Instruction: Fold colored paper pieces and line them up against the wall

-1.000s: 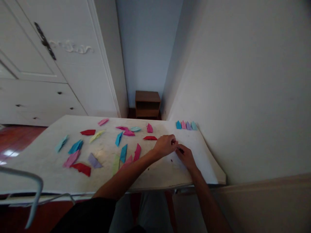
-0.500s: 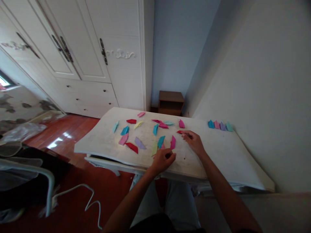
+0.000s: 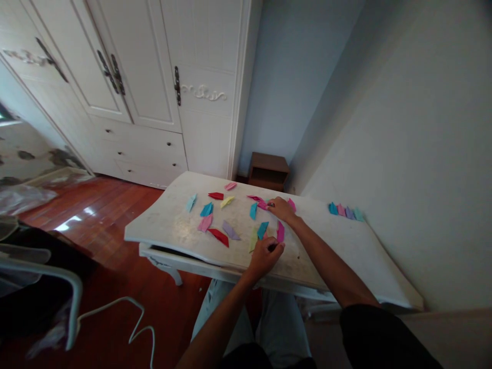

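Small coloured folded paper pieces lie scattered on the white table. My right hand (image 3: 282, 209) reaches over the back of the group, its fingers pinched at the right end of a magenta folded paper piece (image 3: 262, 203). Its hand and wrist hide part of the pieces behind. Closer to the front edge, my left hand (image 3: 266, 255) rests with fingers curled, and whatever may be in them is hidden. Beside it lie a pale green piece (image 3: 253, 239), a blue piece (image 3: 263, 230) and an upright-looking magenta strip (image 3: 280, 231).
On the left of the table (image 3: 154, 225) lie red, yellow, purple, pink and blue pieces. Several folded pieces (image 3: 345, 211) stand in a row at the back right, near the wall. A white wardrobe (image 3: 207, 128) and a brown cabinet (image 3: 269, 160) stand behind.
My right hand has moved left and back, from a red folded piece to the magenta one. The red piece no longer shows. My left hand keeps its place; the view has shifted slightly.
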Action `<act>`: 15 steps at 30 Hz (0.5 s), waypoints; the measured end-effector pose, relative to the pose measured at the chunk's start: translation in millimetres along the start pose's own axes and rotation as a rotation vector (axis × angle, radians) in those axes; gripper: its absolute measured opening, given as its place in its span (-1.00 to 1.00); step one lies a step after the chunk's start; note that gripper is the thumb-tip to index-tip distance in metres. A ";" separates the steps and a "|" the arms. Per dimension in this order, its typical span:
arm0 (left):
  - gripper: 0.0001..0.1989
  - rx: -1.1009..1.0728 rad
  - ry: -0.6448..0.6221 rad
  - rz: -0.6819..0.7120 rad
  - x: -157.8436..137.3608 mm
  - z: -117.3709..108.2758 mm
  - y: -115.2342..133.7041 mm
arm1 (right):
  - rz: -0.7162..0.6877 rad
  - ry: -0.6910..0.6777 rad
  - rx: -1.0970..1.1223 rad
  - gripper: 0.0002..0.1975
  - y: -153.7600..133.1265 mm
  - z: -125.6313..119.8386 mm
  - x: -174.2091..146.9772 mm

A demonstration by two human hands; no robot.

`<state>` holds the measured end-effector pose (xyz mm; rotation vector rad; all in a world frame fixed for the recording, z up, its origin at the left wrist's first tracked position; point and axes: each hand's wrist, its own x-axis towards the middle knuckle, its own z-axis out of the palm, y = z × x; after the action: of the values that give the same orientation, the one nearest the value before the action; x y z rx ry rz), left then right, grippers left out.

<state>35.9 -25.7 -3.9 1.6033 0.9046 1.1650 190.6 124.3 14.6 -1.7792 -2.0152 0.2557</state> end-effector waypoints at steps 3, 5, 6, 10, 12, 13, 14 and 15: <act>-0.65 -0.032 0.001 -0.011 0.9 -0.8 0.7 | -0.019 -0.032 -0.015 -0.91 0.5 4.1 -3.7; -0.66 -0.055 0.002 -0.013 1.4 -1.0 1.0 | -0.024 -0.022 -0.006 -0.92 3.0 5.1 -5.2; -0.66 -0.065 0.000 -0.015 1.6 -1.0 1.0 | -0.027 -0.011 0.004 -0.92 4.6 5.5 -5.9; -0.66 -0.088 -0.011 -0.033 1.5 -1.0 0.4 | -0.052 0.046 0.073 -0.93 10.3 6.9 -11.8; -0.65 -0.092 -0.012 -0.036 1.3 -1.3 -0.2 | -0.074 0.081 0.120 -0.95 11.2 7.3 -17.6; -0.65 -0.093 -0.012 -0.035 1.2 -1.4 -0.6 | -0.086 0.103 0.146 -0.95 10.9 7.0 -21.2; -0.65 -0.093 -0.015 -0.035 1.1 -1.6 -1.0 | -0.099 0.126 0.172 -0.94 10.3 6.3 -25.2; -0.65 -0.093 -0.019 -0.033 1.1 -1.8 -1.4 | -0.111 0.151 0.199 -0.93 9.3 5.1 -29.5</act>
<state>34.4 -23.8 -4.7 1.5170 0.8500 1.1502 199.0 97.8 0.3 -1.5141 -1.9027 0.2685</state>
